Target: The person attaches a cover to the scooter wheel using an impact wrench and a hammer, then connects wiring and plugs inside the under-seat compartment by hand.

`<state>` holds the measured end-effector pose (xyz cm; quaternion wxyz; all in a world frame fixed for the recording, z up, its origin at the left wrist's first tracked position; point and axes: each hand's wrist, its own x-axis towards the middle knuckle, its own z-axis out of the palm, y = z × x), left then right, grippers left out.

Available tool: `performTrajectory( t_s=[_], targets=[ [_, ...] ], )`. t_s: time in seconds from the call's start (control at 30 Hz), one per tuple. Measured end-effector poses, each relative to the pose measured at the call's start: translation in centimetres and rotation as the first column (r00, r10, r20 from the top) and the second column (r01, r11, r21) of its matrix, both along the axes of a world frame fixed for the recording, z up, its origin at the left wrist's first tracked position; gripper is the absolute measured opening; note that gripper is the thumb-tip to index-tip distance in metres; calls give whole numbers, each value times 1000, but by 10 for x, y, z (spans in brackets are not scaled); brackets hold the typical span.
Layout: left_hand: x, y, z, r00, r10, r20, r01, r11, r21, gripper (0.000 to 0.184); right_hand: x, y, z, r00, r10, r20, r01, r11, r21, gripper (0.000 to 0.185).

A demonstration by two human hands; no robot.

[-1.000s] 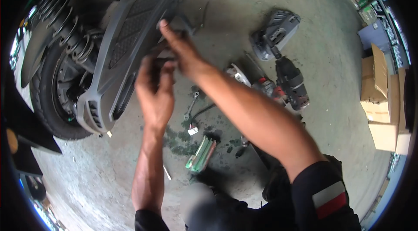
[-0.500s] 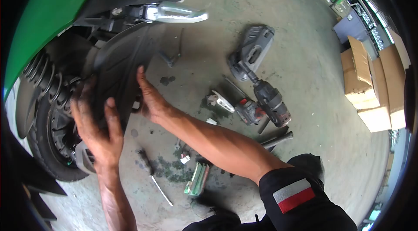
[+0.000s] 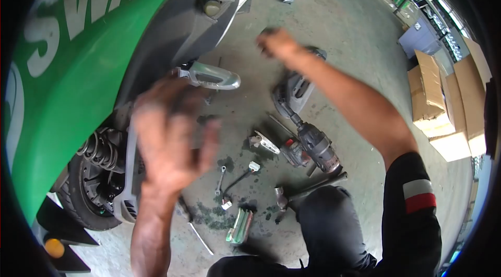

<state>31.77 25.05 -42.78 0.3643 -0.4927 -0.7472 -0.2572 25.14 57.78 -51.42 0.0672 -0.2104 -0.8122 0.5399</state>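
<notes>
My left hand (image 3: pixel 172 136) is blurred in front of the grey side panel (image 3: pixel 129 183), near the silver footrest (image 3: pixel 214 76); its fingers look spread, and nothing shows in them. Raised over the floor at the upper middle, my right hand (image 3: pixel 275 43) has its fingers curled together, and what they hold, if anything, is too blurred to name. A green scooter body (image 3: pixel 78 79) fills the left side, with a spring shock absorber (image 3: pixel 100 151) and rear wheel (image 3: pixel 83 199) below. Under my right forearm lies a grey plastic part (image 3: pixel 298 92).
A black power tool (image 3: pixel 317 146) and a red-black one (image 3: pixel 295 153) lie on the floor. Near them are a wrench (image 3: pixel 221 180), a screwdriver (image 3: pixel 201 238), a hammer (image 3: pixel 313 188) and a green block (image 3: pixel 240 226). Cardboard boxes (image 3: pixel 430 92) stand at the right.
My right hand has left the side panel and moved up and right. My left hand has moved up and right. The view has shifted, showing more of the green body.
</notes>
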Motion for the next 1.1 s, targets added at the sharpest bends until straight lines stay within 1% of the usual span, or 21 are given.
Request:
performTrajectory(
  t_s=[0.03,0.1,0.13,0.17,0.2,0.27,0.33,0.47,0.53,0.63,0.7,0.73,0.8,0.83,0.87,0.9,0.93,0.97,1.0,1.07,1.1],
  targets=[
    [-3,17,2,999,-11,35,13,998,-58,34,-16,24,19,999,-44,-6,44,995,85,28],
    [-16,37,-6,998,0,69,8,994,-111,33,-53,61,40,989,-69,-133,113,928,356,28],
    [-26,48,-13,997,-8,74,19,990,-138,28,-70,73,48,989,-57,-140,104,927,360,28],
    [-35,59,-19,996,-11,84,25,986,-164,23,-88,80,56,975,-49,-218,160,834,528,28],
    [-40,68,-25,996,3,88,11,986,-165,23,-104,87,61,956,-31,-291,226,712,665,29],
    [-40,73,-33,998,21,54,-20,1000,-20,16,-140,97,73,956,47,-289,192,645,739,31],
    [-40,76,-27,997,76,24,-74,996,-46,16,-168,104,78,976,35,-214,134,680,721,37],
    [-38,77,-25,990,130,53,-127,990,-58,19,-194,101,86,995,-90,47,14,586,810,60],
    [-37,78,-27,994,95,50,-94,996,-10,21,-206,112,79,987,-100,125,-51,547,836,63],
    [-34,76,-25,987,144,69,-142,990,-23,21,-208,116,68,991,-104,84,-9,571,821,58],
    [-30,81,-20,979,172,108,-171,985,-21,18,-194,114,77,995,-92,42,20,586,810,48],
    [-28,82,-19,980,170,104,-169,985,-21,18,-198,121,75,995,-95,38,25,586,810,48],
    [-29,81,-19,975,193,106,-187,980,-61,17,-201,130,74,997,-6,-77,64,627,776,42],
    [-29,80,-21,974,191,119,-182,980,-85,16,-196,134,69,986,18,-168,125,592,796,39],
    [-27,78,-21,974,186,127,-175,980,-95,16,-183,129,62,987,10,-158,121,598,793,39],
    [-27,78,-20,972,197,128,-182,976,-120,16,-173,122,56,961,-33,-273,199,771,605,35],
    [-26,78,-18,969,210,129,-191,971,-141,17,-158,116,52,924,-100,-370,248,892,377,31],
    [-25,79,-15,972,208,114,-190,971,-144,16,-146,111,27,883,-192,-428,290,941,176,25],
    [-24,82,-12,969,218,113,-202,969,-140,16,-130,105,3,835,-291,-467,311,950,-37,22],
    [-16,82,-11,943,294,157,-266,948,-177,16,-50,71,-10,877,-268,-398,120,926,-359,20],
    [-14,82,-12,939,300,167,-273,948,-165,17,-9,50,-7,899,-252,-358,78,897,-435,19]
  ],
)
